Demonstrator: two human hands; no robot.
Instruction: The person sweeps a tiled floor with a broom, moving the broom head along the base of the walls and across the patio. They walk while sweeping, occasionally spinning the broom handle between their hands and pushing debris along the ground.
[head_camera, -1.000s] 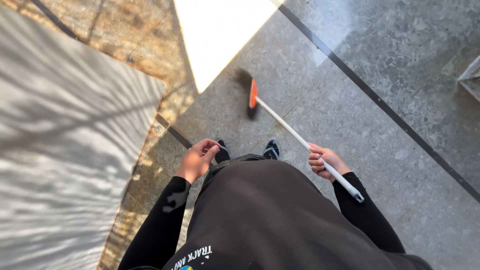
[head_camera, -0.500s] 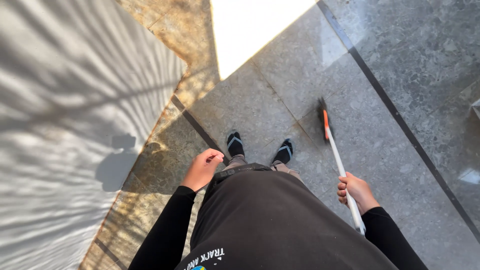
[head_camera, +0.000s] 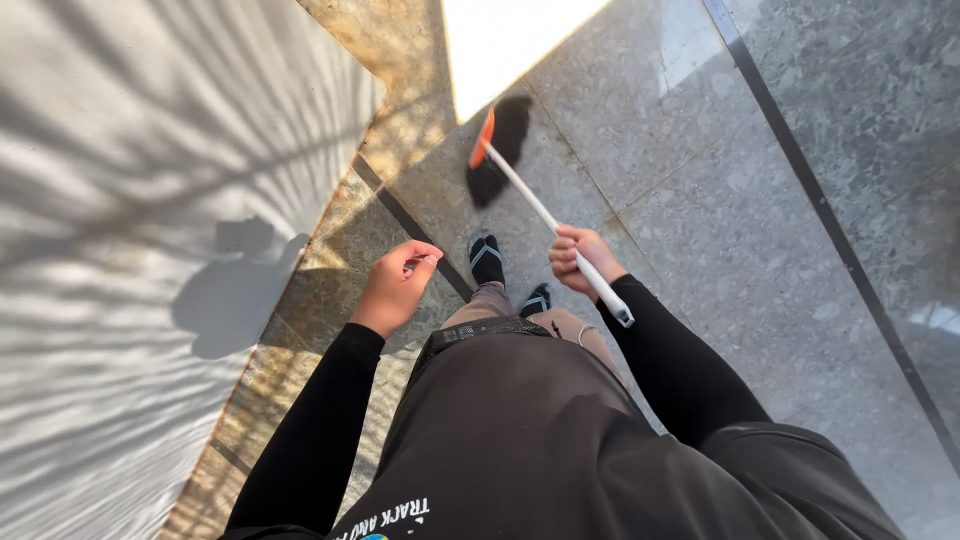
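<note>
The right hand (head_camera: 578, 258), fingers clamped on the white handle, holds the broom (head_camera: 500, 150) with its dark bristles on the grey floor (head_camera: 720, 230) near the sunlit patch's edge; the left hand (head_camera: 397, 285) hangs loosely curled, empty; no swept pile shows.

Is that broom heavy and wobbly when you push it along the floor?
Probably light: the right hand alone grips the broom near the top of its thin white handle. The handle looks straight, so likely stiff, not floppy. The dark bristles would probably bend a bit against the stone floor. The left hand is empty, curled loosely.
</note>
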